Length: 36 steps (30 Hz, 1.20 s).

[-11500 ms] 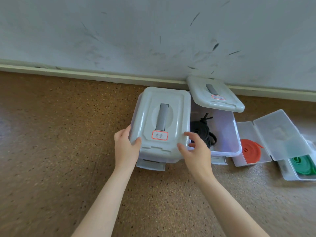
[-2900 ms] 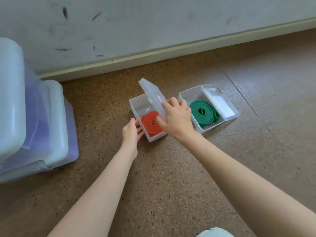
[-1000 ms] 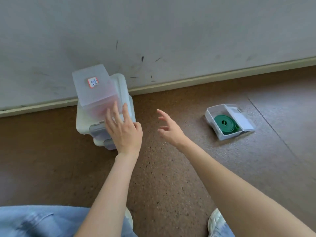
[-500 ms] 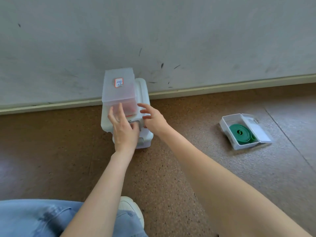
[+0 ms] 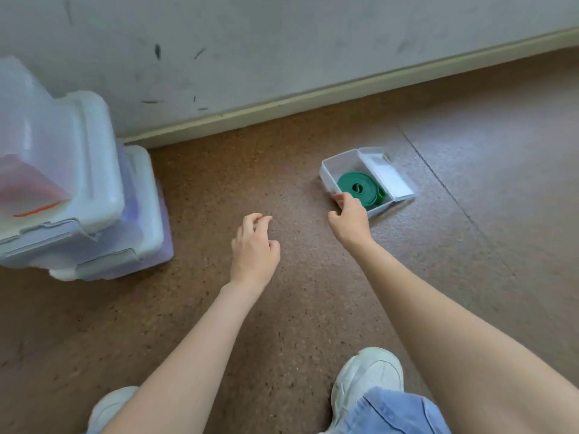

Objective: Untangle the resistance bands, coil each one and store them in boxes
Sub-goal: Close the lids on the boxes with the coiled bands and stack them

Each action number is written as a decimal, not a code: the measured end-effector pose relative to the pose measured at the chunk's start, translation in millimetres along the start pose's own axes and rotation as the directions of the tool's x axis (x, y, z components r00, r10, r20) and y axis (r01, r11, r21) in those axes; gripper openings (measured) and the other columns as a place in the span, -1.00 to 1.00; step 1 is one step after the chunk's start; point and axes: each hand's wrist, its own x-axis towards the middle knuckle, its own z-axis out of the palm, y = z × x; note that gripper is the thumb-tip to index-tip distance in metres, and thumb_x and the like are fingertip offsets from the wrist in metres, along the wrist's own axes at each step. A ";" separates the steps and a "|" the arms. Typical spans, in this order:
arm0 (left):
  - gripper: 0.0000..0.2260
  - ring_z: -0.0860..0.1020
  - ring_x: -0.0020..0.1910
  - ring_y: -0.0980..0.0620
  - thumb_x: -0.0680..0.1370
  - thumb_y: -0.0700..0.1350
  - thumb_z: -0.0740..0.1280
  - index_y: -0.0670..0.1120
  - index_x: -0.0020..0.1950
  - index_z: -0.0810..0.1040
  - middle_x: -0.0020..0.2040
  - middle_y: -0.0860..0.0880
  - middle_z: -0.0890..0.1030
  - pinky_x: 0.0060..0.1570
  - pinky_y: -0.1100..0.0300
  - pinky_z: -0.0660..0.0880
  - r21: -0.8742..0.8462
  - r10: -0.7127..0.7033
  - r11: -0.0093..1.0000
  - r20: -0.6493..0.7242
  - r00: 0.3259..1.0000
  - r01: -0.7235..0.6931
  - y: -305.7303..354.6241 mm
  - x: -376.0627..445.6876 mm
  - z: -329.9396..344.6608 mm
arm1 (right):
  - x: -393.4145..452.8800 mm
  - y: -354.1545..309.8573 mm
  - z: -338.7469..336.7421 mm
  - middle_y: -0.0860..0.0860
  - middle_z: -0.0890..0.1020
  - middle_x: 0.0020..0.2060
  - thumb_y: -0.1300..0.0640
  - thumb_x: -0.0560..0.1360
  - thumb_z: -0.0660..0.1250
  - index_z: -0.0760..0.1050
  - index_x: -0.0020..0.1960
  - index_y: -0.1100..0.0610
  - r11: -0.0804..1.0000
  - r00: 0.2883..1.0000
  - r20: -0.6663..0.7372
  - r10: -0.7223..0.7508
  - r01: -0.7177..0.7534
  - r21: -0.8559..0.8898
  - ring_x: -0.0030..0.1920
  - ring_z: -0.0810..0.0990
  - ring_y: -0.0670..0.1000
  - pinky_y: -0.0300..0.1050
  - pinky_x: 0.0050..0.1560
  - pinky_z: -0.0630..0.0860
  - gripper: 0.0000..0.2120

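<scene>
Stacked lidded bins [image 5: 94, 189] seen at left of floor by wall, small box with red band [image 5: 28, 186] set on top. Left hand [image 5: 255, 245] held over bare floor mid-frame, fingers loosely curled, nothing held. Right hand [image 5: 349, 217] placed at near-left corner of small open box [image 5: 341, 166]; fingers curled at its rim, firm grip not confirmable. Green band [image 5: 360, 187] seen coiled inside, just beyond fingertips. Box judged light, rigid, slippery on floor; best taken by walls. Band judged soft, springy; hinged lid [image 5: 390, 177] lies open at right.
</scene>
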 end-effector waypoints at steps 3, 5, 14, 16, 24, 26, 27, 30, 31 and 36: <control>-0.57 0.37 0.30 -0.12 0.55 -0.23 0.18 -0.14 0.42 0.30 0.39 -0.12 0.27 0.29 0.02 0.30 -0.032 -0.051 0.998 0.117 0.992 0.055 9.6 36.0 44.6 | 46.0 39.3 5.5 0.16 0.33 0.36 0.18 0.52 0.24 0.18 0.43 0.20 0.966 0.998 0.023 0.051 -0.044 -0.254 0.35 0.31 0.16 0.07 0.35 0.25 -0.48; -0.59 0.42 0.23 -0.10 0.54 -0.25 0.19 -0.14 0.41 0.32 0.36 -0.12 0.31 0.24 0.07 0.33 -0.104 -0.067 0.992 0.108 0.992 0.078 8.8 53.1 68.4 | 70.2 53.7 10.5 0.14 0.34 0.34 0.14 0.52 0.26 0.23 0.39 0.20 0.922 0.993 -0.028 0.116 -0.118 -0.369 0.34 0.32 0.16 0.12 0.38 0.17 -0.52; -0.62 0.40 0.14 0.12 0.59 -0.15 0.20 -0.01 0.41 0.34 0.36 -0.10 0.38 0.14 0.24 0.31 -0.538 -0.295 0.794 0.068 0.953 0.284 -2.9 80.9 101.4 | 9.9 22.2 67.3 0.06 0.56 -0.03 0.22 0.50 0.17 0.47 -0.04 0.11 0.966 1.000 0.028 0.000 0.007 -0.258 0.05 0.51 0.14 0.21 0.27 0.18 -0.88; -0.59 0.41 0.25 0.03 0.58 -0.17 0.22 -0.01 0.43 0.31 0.38 -0.11 0.37 0.23 0.17 0.32 -0.562 -0.327 0.772 0.049 0.944 0.297 -15.9 75.5 92.3 | -23.9 5.8 82.6 0.06 0.62 -0.09 0.20 0.50 0.17 0.50 -0.08 0.10 0.988 0.986 0.153 -0.069 0.089 -0.126 0.02 0.55 0.15 0.13 0.20 0.31 -0.86; -0.51 0.51 0.04 0.07 0.53 -0.26 0.32 0.00 0.43 0.31 0.28 -0.03 0.51 0.10 0.04 0.49 -0.483 -0.357 0.788 0.145 0.923 0.380 -64.9 51.2 68.7 | 36.2 43.2 32.0 0.19 0.23 0.42 0.07 0.56 0.19 0.10 0.45 0.19 0.947 0.958 0.103 0.268 -0.242 -0.211 0.38 0.23 0.23 0.11 0.33 0.21 -0.47; -0.61 0.51 0.01 0.07 0.54 -0.26 0.30 -0.02 0.35 0.42 0.25 -0.05 0.53 0.03 0.11 0.50 -0.472 -0.338 0.802 0.147 0.929 0.367 -65.6 51.1 70.8 | 39.1 55.6 28.2 0.23 0.21 0.43 0.01 0.56 0.19 0.06 0.46 0.24 0.902 0.886 0.179 0.428 -0.407 -0.142 0.40 0.21 0.25 0.12 0.35 0.19 -0.41; -0.62 0.51 0.02 0.06 0.55 -0.26 0.29 -0.02 0.34 0.43 0.25 -0.04 0.53 0.01 0.13 0.48 -0.472 -0.342 0.801 0.143 0.929 0.368 -65.5 50.3 71.7 | 37.5 56.4 26.4 0.22 0.24 0.41 -0.01 0.56 0.20 0.09 0.44 0.24 0.897 0.883 0.161 0.440 -0.423 -0.129 0.40 0.23 0.25 0.13 0.34 0.19 -0.42; -0.65 0.47 0.13 0.05 0.58 -0.22 0.24 -0.02 0.37 0.41 0.31 -0.04 0.50 -0.01 0.16 0.42 -0.494 -0.403 0.766 0.131 0.906 0.412 -66.5 48.3 68.6 | 29.9 43.8 10.5 0.20 0.39 0.25 -0.03 0.53 0.22 0.32 0.31 0.24 0.958 0.959 -0.057 0.279 -0.282 -0.054 0.24 0.39 0.21 0.08 0.26 0.29 -0.54; -0.66 0.46 0.17 0.04 0.60 -0.18 0.22 -0.02 0.37 0.41 0.32 -0.05 0.48 0.02 0.16 0.41 -0.514 -0.434 0.737 0.140 0.890 0.439 -67.6 47.6 66.2 | 24.8 36.5 6.4 0.18 0.43 0.17 -0.02 0.52 0.23 0.39 0.25 0.23 0.986 0.980 -0.111 0.164 -0.165 0.000 0.14 0.45 0.17 0.02 0.17 0.35 -0.59; -0.72 0.50 0.04 0.04 0.65 -0.07 0.09 -0.08 0.29 0.47 0.19 -0.03 0.52 0.04 0.12 0.45 -0.711 -0.506 0.451 0.294 0.811 0.539 -61.4 43.6 49.3 | -14.9 -9.9 36.7 0.05 0.31 0.31 -0.15 0.48 0.26 0.45 0.25 -0.06 0.989 0.966 0.211 -0.148 0.141 0.051 0.35 0.21 0.17 0.17 0.34 0.19 -0.62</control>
